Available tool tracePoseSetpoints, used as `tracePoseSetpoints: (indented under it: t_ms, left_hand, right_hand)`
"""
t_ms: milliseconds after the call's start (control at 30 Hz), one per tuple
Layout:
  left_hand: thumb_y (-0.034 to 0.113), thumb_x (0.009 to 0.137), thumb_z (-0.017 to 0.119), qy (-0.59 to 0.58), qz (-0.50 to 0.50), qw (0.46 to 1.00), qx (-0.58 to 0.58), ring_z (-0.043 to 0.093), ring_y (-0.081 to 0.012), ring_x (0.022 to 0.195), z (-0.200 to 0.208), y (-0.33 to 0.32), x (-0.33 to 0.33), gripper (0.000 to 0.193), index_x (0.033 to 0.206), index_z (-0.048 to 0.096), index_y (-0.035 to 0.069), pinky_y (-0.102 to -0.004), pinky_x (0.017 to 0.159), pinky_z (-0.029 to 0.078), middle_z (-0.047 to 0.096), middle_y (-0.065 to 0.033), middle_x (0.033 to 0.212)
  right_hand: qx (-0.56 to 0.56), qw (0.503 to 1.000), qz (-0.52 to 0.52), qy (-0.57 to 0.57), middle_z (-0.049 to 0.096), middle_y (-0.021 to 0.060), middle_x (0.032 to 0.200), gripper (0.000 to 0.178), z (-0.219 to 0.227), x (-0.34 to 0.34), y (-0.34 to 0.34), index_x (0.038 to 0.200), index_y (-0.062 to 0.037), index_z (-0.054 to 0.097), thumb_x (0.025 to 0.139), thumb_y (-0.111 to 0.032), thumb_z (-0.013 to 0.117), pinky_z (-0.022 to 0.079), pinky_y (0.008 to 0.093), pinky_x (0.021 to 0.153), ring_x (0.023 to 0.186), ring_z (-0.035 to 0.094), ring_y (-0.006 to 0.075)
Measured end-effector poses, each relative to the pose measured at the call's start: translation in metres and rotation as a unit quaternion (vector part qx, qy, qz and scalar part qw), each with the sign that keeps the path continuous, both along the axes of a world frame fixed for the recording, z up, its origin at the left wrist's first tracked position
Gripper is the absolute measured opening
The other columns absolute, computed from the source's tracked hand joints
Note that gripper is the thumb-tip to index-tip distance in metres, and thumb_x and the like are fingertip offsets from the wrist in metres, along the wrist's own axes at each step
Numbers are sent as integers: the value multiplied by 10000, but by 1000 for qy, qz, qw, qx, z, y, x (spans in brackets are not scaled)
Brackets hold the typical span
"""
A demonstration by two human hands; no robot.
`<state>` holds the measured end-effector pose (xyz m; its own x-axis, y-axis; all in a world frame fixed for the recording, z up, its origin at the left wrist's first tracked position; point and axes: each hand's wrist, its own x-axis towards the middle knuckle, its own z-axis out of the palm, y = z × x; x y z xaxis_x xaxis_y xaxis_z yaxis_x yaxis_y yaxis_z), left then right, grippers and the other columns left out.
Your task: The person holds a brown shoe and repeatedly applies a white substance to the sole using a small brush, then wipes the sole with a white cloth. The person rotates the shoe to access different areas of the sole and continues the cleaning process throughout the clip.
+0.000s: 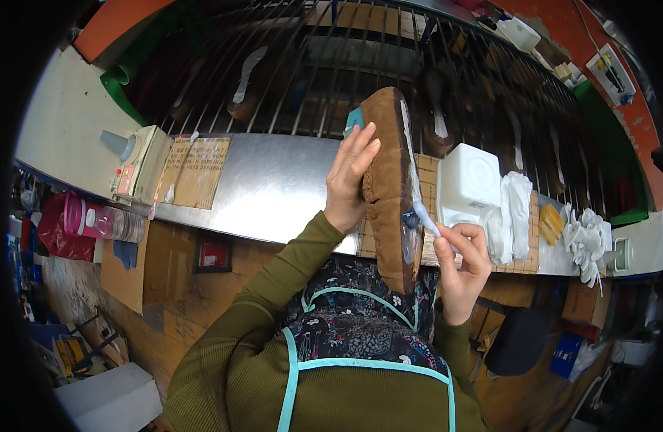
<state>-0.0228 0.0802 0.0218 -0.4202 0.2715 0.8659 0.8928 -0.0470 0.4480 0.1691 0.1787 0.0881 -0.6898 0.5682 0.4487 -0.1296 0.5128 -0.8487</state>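
Observation:
A brown suede shoe upper (385, 165) stands on end in front of me, its underside turned to the right. White paste runs along the edge of that underside, and a teal piece (354, 119) shows behind its upper end. My left hand (349, 183) grips the shoe upper from the left side, fingers pressed against the suede. In my right hand (464, 263) is a slim white-handled brush (426, 218), pinched between thumb and fingers. Its dark tip touches the underside near the middle, where a wet, shiny streak shows below it.
Beyond the metal worktop (274, 180) lies a rack of rods (324, 86) with several brown shoe pieces. To the right are a white plastic container (469, 176), white gloves (583, 241) and a yellow sponge (551, 225). A cardboard sheet (194, 173) lies at left.

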Motion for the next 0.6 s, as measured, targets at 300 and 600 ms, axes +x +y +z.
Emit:
tracePoseSetpoints:
  t_ms: [300,600]
  left_hand:
    - [60,638,808,15,12,1000,1,405,-408,1307,5,-3,-6,783,1326,445,142,-469,1052,390,453,-153,1417]
    - [65,655,796,-13,47,998,-40,389,-368,1334,6,-3,-10,791,1347,432,183,-643,1078,179,441,-83,1445]
  right_hand:
    - [104,994,-17,34,557,44,873,195,11,-20,14,986,-36,730,794,-5,716,388,218,537,697,496,101]
    - [62,995,73,-13,559,32,844,189,11,-6,27,974,-27,727,786,-16,726,395,222,548,675,490,94]
